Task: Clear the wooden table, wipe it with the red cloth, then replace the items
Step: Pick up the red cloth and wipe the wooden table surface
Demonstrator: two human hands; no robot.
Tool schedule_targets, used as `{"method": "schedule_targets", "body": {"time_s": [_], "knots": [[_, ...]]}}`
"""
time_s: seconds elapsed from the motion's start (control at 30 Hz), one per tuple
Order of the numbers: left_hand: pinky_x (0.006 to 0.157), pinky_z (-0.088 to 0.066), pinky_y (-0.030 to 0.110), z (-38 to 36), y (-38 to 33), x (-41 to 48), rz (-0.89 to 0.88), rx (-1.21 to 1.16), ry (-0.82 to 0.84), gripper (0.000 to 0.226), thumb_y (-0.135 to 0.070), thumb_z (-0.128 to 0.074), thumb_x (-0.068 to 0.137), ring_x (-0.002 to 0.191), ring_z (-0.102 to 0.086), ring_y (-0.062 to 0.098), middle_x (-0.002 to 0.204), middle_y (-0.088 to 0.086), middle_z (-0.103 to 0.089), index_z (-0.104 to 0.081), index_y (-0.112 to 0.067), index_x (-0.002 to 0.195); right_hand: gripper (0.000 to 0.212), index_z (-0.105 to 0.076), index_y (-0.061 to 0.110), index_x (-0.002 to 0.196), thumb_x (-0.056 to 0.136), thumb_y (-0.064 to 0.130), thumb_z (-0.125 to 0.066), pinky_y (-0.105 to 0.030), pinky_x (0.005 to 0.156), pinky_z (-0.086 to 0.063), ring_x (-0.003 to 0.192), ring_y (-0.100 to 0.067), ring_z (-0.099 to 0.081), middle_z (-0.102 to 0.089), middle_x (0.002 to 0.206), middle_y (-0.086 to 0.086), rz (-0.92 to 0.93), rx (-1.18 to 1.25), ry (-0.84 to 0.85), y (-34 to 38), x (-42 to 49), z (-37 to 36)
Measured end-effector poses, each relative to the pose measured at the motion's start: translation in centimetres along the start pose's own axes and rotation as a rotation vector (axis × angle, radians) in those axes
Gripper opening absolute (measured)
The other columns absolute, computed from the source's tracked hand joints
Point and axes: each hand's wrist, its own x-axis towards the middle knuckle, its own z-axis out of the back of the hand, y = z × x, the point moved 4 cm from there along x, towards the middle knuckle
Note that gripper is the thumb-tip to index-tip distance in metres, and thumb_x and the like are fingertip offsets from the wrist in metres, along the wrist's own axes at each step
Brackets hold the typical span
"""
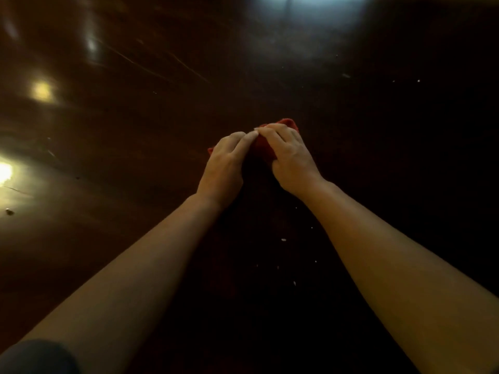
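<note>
A bunched red cloth lies on the dark glossy wooden table near the middle of the view. Both my hands are on it, side by side with fingertips meeting. My left hand covers its left part, fingers curled over the fabric. My right hand grips the right part, with red cloth showing beyond its fingers and between the two hands. Most of the cloth is hidden under my hands.
Small pale crumbs are scattered on the tabletop between my forearms and at the far right. A small dark bit lies at the left edge. Lamp reflections shine on the left and far side.
</note>
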Motion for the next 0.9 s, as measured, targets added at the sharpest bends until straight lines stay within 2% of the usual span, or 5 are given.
{"method": "schedule_targets", "body": {"time_s": [0.23,0.4,0.6,0.77,0.9], "knots": [[0.109,-0.037,0.037,0.7,-0.2,-1.6,-0.049,-0.081,0.035,0.045,-0.006,-0.053,0.091,0.131,-0.038,0.018,0.140,0.006,-0.045,-0.049,-0.014,0.135,0.063,-0.036,0.033,0.146,0.089,0.016,-0.058,-0.048,0.116,-0.015,0.147,-0.024,-0.015,-0.028,0.155,0.004,-0.023,-0.073,0.117,0.0,-1.2,-0.5],[0.110,-0.036,0.038,1.2,-1.6,-5.6,-0.081,-0.094,0.110,0.046,-0.008,-0.056,0.090,0.133,-0.036,0.017,0.141,0.004,-0.043,-0.049,-0.017,0.135,0.068,-0.032,0.042,0.144,0.088,0.011,-0.055,-0.052,0.117,-0.015,0.147,-0.025,-0.009,-0.021,0.155,0.008,-0.083,-0.043,0.176,1.3,-5.8,-1.2],[0.110,-0.032,0.033,1.0,-3.4,-13.6,-0.070,-0.061,0.177,0.053,-0.020,-0.060,0.090,0.137,-0.026,0.014,0.150,0.002,-0.029,-0.041,-0.030,0.139,0.069,-0.025,0.051,0.142,0.091,0.013,-0.051,-0.053,0.117,-0.013,0.147,-0.023,-0.002,-0.010,0.155,0.014,-0.135,0.005,0.242,3.7,-13.9,-2.8],[0.109,-0.036,0.035,0.3,-5.7,-22.5,-0.077,-0.023,0.185,0.060,-0.020,-0.067,0.085,0.137,-0.027,0.011,0.148,-0.002,-0.034,-0.043,-0.032,0.138,0.066,-0.025,0.050,0.142,0.092,0.015,-0.051,-0.044,0.113,-0.006,0.147,-0.022,-0.004,-0.013,0.154,0.015,-0.125,0.004,0.201,6.3,-23.0,-4.6],[0.104,-0.041,0.036,-0.2,-8.5,-29.8,-0.045,-0.008,0.189,0.065,-0.019,-0.075,0.079,0.132,-0.038,0.020,0.144,0.004,-0.042,-0.046,-0.028,0.136,0.065,-0.027,0.051,0.140,0.093,0.015,-0.051,-0.044,0.112,-0.005,0.147,-0.021,-0.004,-0.012,0.153,0.017,-0.122,0.026,0.230,8.3,-30.3,-5.4]]}}
